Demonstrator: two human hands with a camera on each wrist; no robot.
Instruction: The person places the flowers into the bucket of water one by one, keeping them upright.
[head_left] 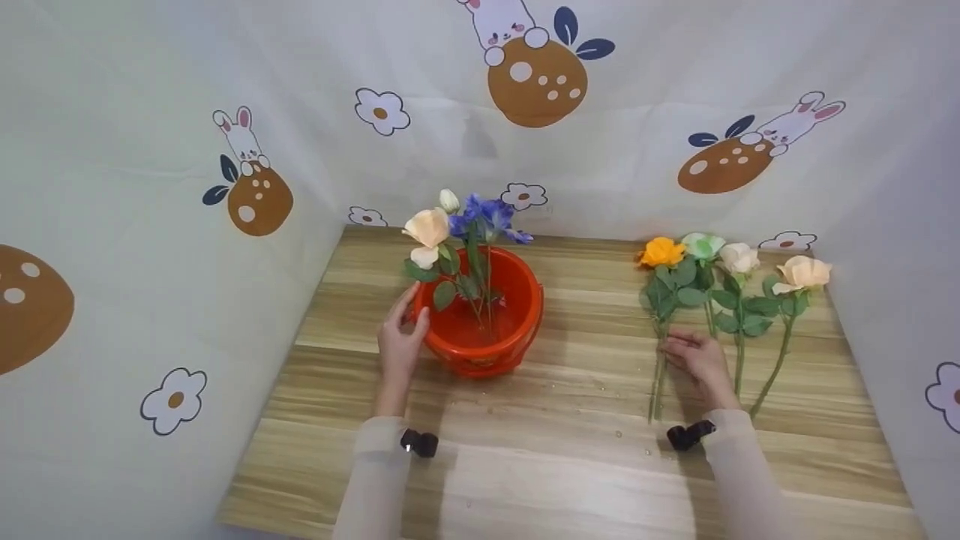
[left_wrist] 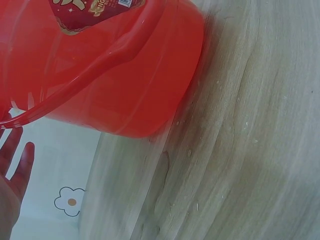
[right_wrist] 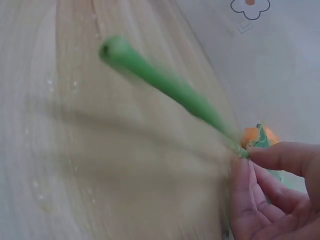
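My left hand [head_left: 400, 337] touches the left side of the red bucket [head_left: 469, 351], its fingers fairly straight along the rim. In the left wrist view those fingers lie beside the bucket's handle [left_wrist: 82, 80]. Inside the bucket stand a peach rose [head_left: 428, 227] with a pale bud and a blue-purple flower [head_left: 491, 217]. Over on the right, my right hand [head_left: 701, 364] pinches the green stem of an orange rose [head_left: 663, 252] between thumb and fingers. The cut end of this stem [right_wrist: 170, 89] points toward the right wrist camera, lifted above the table.
Beside the orange rose lie a pale green flower [head_left: 703, 246], a cream rose [head_left: 739, 258] and a peach rose [head_left: 804, 274]. Water drops dot the wooden table [head_left: 555, 450]. A patterned cloth [head_left: 420, 45] hangs behind and at the sides.
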